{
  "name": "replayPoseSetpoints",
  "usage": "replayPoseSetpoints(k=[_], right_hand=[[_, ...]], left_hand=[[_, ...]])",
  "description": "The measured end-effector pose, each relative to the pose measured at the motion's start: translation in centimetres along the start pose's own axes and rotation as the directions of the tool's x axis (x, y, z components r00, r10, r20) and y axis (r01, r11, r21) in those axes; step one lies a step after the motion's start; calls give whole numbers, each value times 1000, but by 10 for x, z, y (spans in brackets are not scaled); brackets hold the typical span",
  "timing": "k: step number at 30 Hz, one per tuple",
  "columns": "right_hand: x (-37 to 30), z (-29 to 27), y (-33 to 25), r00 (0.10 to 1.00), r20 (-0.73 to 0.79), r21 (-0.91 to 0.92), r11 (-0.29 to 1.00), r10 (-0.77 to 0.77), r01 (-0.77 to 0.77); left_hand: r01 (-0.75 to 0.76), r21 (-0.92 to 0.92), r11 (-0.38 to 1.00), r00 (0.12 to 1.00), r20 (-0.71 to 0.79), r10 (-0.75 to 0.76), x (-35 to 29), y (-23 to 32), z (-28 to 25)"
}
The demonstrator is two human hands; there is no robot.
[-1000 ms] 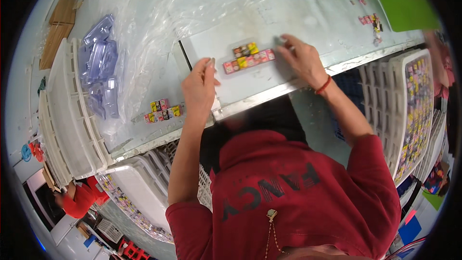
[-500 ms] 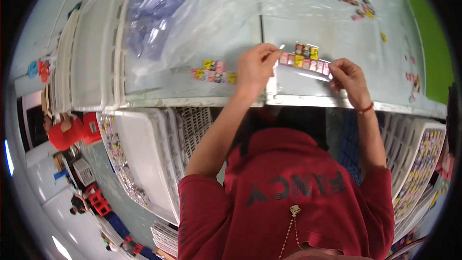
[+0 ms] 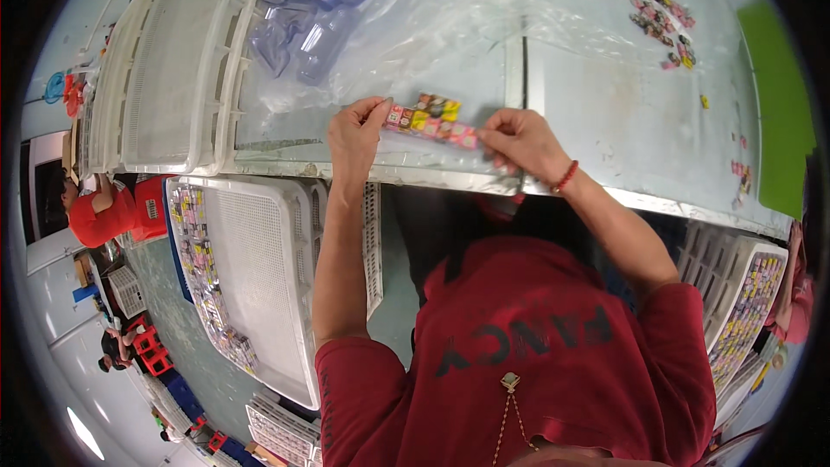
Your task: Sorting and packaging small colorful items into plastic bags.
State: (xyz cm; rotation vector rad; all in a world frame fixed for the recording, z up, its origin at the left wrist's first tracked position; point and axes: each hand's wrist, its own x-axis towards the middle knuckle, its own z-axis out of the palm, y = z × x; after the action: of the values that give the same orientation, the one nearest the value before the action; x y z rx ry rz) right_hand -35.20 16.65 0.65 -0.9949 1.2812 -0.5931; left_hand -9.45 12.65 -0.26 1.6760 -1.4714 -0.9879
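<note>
Between my two hands a clear plastic strip with small square pink, yellow and brown pieces (image 3: pixel 432 126) is held just over the near edge of the table. My left hand (image 3: pixel 355 134) pinches its left end between thumb and fingers. The right hand (image 3: pixel 526 143) is closed at the strip's other end, slightly smeared, its fingertips partly hidden. A short second row of pieces shows along the strip's far side. The strip and hands cover the table surface beneath them.
Crumpled clear plastic film and bluish transparent plastic trays (image 3: pixel 328 9) lie at the back left. Loose colourful pieces (image 3: pixel 664 26) are scattered at the far right, near a green panel (image 3: pixel 769 104). White crates (image 3: pixel 251 268) of pieces stand below the table edge. A person in red (image 3: pixel 117 212) is at far left.
Both hands have moved left along the table with the strip between them. The separate group of pieces that lay on the table at left is now hidden from sight.
</note>
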Motion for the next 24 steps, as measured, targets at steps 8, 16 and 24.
replayPoseSetpoints(k=[8, 16, 24], right_hand=[[-8, -5, 2, 1000, -4, 37, 999, -20, 20], [-26, -28, 25, 992, -67, 30, 994, -103, 105], [-30, -33, 31, 992, -75, 163, 980, -101, 112]], left_hand=[[-149, 154, 977, 971, -162, 174, 0, 11, -3], [-525, 608, 596, 661, -150, 735, 107, 19, -19], [-443, 651, 616, 791, -40, 611, 131, -22, -21]])
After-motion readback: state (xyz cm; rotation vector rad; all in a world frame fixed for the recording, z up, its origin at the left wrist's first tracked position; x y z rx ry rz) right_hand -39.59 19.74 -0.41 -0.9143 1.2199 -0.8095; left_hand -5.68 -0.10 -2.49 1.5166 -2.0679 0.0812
